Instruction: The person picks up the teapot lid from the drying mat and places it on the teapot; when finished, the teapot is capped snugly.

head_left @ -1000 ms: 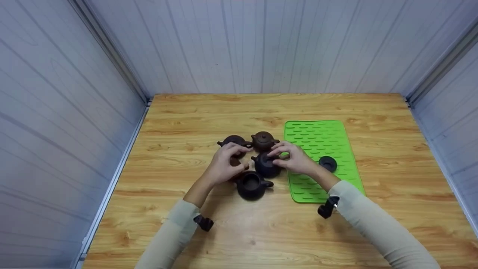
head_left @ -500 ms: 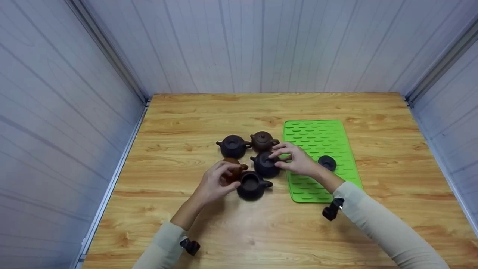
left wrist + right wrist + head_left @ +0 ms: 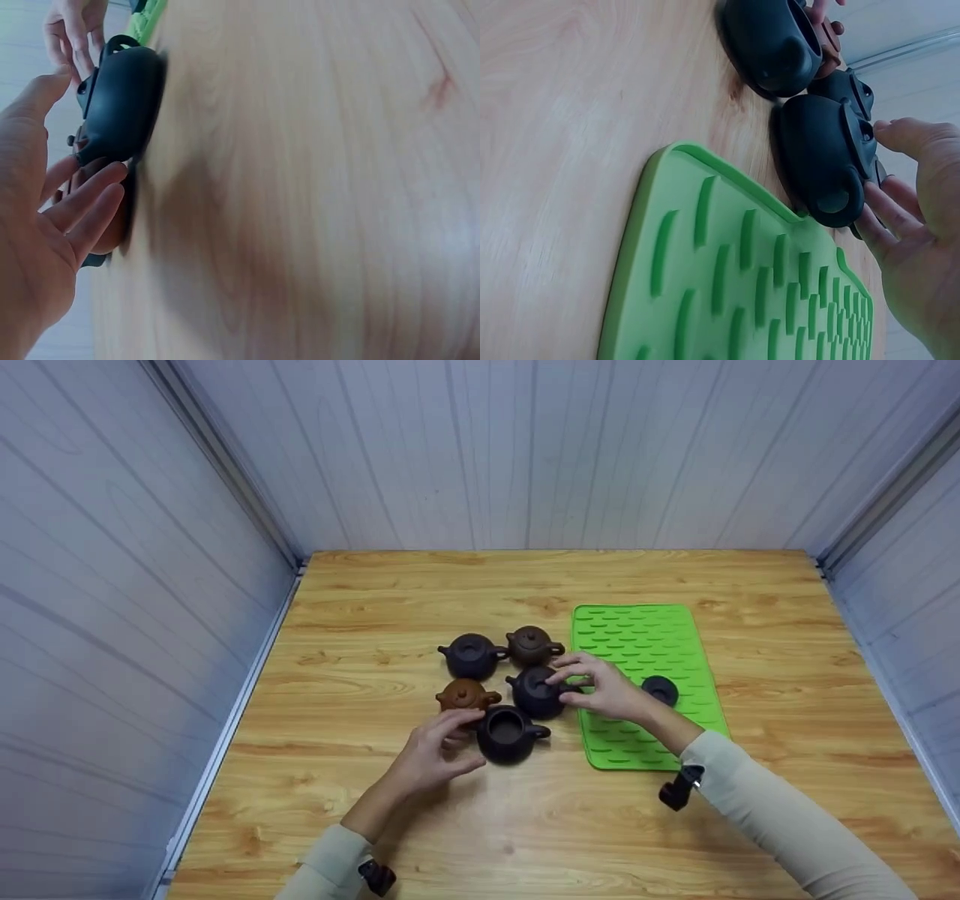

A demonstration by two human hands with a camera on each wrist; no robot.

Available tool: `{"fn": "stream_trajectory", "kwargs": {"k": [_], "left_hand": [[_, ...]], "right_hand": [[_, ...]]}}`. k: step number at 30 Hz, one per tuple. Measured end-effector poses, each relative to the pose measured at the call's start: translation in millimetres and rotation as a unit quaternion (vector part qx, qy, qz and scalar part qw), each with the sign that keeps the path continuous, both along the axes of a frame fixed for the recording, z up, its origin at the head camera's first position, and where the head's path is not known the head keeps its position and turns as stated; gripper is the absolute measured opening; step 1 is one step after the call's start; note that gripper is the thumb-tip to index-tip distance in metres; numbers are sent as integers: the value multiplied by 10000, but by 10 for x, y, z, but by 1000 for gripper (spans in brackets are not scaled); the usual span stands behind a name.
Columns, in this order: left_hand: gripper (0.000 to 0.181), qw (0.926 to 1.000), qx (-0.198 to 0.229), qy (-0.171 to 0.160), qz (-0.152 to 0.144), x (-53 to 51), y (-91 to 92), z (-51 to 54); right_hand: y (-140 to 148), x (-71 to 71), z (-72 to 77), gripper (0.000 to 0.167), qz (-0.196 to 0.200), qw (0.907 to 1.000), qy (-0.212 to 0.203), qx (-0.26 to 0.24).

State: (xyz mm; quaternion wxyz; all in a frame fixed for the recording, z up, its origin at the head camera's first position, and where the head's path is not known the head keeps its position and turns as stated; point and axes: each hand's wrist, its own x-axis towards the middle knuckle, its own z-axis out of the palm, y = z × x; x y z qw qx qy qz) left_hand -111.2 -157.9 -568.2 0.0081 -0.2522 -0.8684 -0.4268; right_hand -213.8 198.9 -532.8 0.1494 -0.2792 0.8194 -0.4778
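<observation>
In the head view, a lidless dark teapot point(image 3: 506, 746) stands nearest the front of a cluster of teapots. My left hand point(image 3: 431, 754) is at its spout side, thumb and fingers spread apart. From the left wrist view, the fingertips of that hand point(image 3: 45, 202) lie close to the teapot's point(image 3: 124, 105) spout; contact is unclear. Behind it sits a black lidded teapot point(image 3: 534, 701). My right hand point(image 3: 604, 686) is at that pot's handle and lid. Its thumb is near the lid knob and its fingers near the handle point(image 3: 847, 199), with no grip plainly visible.
A reddish-brown teapot point(image 3: 461, 695), a black teapot point(image 3: 470, 658) and a small brown teapot point(image 3: 529, 645) complete the cluster. To the right lies a green ridged mat point(image 3: 630, 637), bearing a loose black lid point(image 3: 660, 690). Panels enclose the wooden table point(image 3: 525, 840).
My left hand has moved from over the reddish-brown teapot towards me, to the lidless teapot's side, uncovering the pots behind. My right hand has shifted slightly right, beside the black lidded teapot.
</observation>
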Motion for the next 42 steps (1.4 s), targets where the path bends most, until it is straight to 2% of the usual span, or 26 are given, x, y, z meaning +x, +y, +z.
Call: {"fn": "stream_trajectory", "kwargs": {"k": [8, 18, 33, 37, 42], "left_hand": [[70, 9995, -304, -61, -93, -10, 74, -67], [70, 9990, -425, -107, 63, -14, 97, -92], [69, 9948, -832, 589, -49, -86, 132, -125], [69, 9939, -876, 675, -36, -103, 138, -143], [70, 9925, -1000, 698, 23, -112, 150, -169]], "right_hand": [[132, 51, 43, 30, -151, 9998, -40, 119], [455, 155, 46, 30, -450, 9985, 177, 253], [1043, 243, 83, 28, -1062, 9910, 665, 467], [1174, 255, 61, 26, -1289, 9871, 789, 525], [1303, 261, 6, 25, -1519, 9847, 705, 490]]}}
